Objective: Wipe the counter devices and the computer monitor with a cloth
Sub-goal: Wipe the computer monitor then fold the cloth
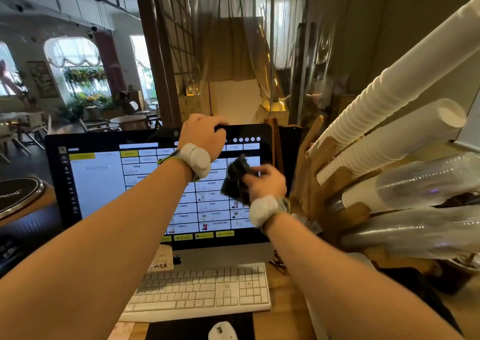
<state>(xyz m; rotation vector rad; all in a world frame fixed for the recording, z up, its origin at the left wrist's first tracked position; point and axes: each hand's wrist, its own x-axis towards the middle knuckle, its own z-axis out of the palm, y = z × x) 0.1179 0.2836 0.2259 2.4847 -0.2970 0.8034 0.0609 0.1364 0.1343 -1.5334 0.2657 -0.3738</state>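
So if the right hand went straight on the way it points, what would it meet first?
The monitor screen, on its right side. The dark cloth that the right hand grips would reach the glass ahead of the fingers; it looks on or almost on it, though blur hides contact.

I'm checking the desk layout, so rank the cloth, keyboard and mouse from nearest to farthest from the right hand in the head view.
1. cloth: gripped in the right hand, on the right of the monitor.
2. keyboard: below the monitor.
3. mouse: lowest in view, beyond the keyboard.
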